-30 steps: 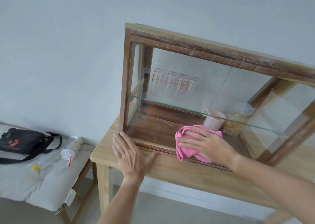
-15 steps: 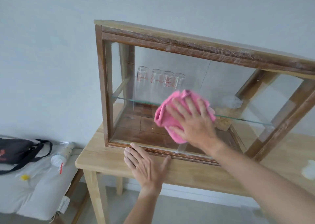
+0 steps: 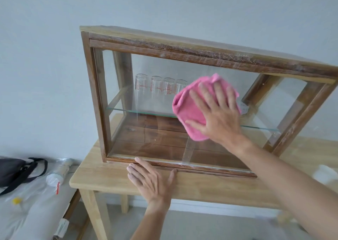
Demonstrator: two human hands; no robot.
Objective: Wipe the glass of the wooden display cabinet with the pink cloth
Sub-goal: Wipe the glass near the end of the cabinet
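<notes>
A wooden display cabinet with a glass front stands on a light wooden table. My right hand lies flat, fingers spread, and presses a crumpled pink cloth against the front glass at mid-height, right of centre. My left hand rests palm down on the table, fingertips touching the cabinet's bottom rail. Inside, several clear measuring glasses with red marks stand on a glass shelf. My hand and the cloth hide what is behind them.
A low bench with a white cushion stands left of the table, holding a black bag, a white-capped tube and a small yellow item. A white object lies on the table at the far right. A plain wall is behind.
My right hand has carried the pink cloth up the glass, from the bottom rail to mid-height and a little right. My left hand has slid right along the table edge.
</notes>
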